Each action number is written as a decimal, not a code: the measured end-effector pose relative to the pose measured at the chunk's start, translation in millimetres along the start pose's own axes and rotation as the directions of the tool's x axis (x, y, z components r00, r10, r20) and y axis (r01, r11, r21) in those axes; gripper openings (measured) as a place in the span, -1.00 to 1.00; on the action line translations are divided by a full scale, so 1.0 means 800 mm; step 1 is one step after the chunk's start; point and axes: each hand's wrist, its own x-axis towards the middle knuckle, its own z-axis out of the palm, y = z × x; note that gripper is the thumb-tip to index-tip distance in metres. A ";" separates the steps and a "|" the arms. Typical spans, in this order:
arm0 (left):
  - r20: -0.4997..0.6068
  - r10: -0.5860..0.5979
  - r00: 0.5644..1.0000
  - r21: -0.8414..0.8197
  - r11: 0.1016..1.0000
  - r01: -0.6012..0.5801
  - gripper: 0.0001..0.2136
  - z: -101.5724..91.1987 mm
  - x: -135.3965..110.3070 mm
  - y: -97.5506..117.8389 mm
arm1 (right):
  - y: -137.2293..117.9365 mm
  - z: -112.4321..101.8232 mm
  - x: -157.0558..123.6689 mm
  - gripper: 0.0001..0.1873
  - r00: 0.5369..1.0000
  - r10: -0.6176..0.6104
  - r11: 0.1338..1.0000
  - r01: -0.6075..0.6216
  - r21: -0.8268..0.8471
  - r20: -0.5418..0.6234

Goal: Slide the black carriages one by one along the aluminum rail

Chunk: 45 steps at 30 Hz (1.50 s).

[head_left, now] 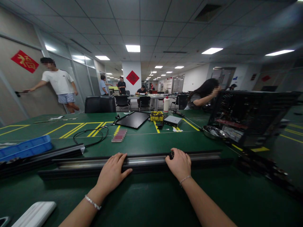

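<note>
A long black metal rail point(146, 161) with a shiny inner channel lies crosswise on the green table in front of me. My left hand point(112, 173) grips it left of the middle, fingers over the far edge and thumb along the near side. Farther right, my right hand point(180, 163) is closed around a small black part point(171, 155) at the rail's channel; most of that part is hidden by the fingers, so its kind is unclear.
Another dark rail point(59, 155) and a blue tray point(26, 147) are at left. Beyond lie a black cable point(91, 138), a flat black panel point(132, 119) and a grey box point(172, 120). An opened black computer case point(251, 116) stands right, beside a metal bowl point(214, 132). Other people are around.
</note>
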 end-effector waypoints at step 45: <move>-0.004 -0.004 1.000 -0.015 1.000 0.004 -0.42 0.001 -0.001 -0.001 | 0.001 -0.011 0.004 -0.58 0.999 0.016 1.000 -0.016 -0.002 0.044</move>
